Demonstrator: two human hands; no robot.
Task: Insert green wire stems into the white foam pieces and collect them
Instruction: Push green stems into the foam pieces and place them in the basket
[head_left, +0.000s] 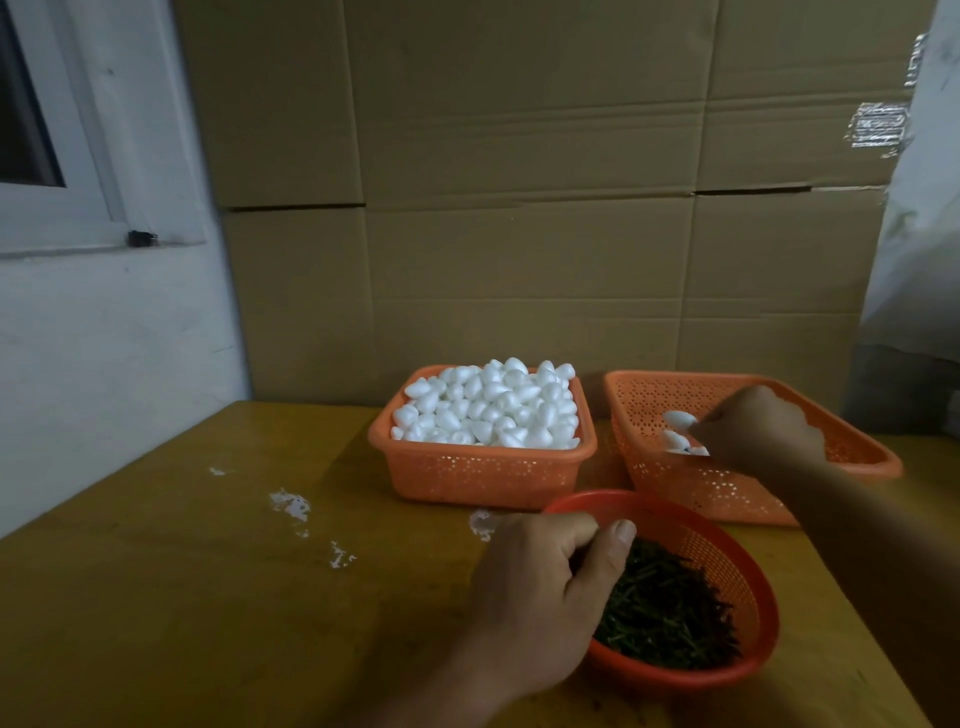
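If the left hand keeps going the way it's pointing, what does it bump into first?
Probably the green stems in the round red basket. The left hand already reaches over its rim, though depth is hard to judge.

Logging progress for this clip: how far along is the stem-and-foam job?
Early. Done: only a few white pieces lie in the right basket. In hand: the right hand is down in that basket; the left hand reaches into the bowl of green stems. Left: the middle basket remains heaped with foam pieces.
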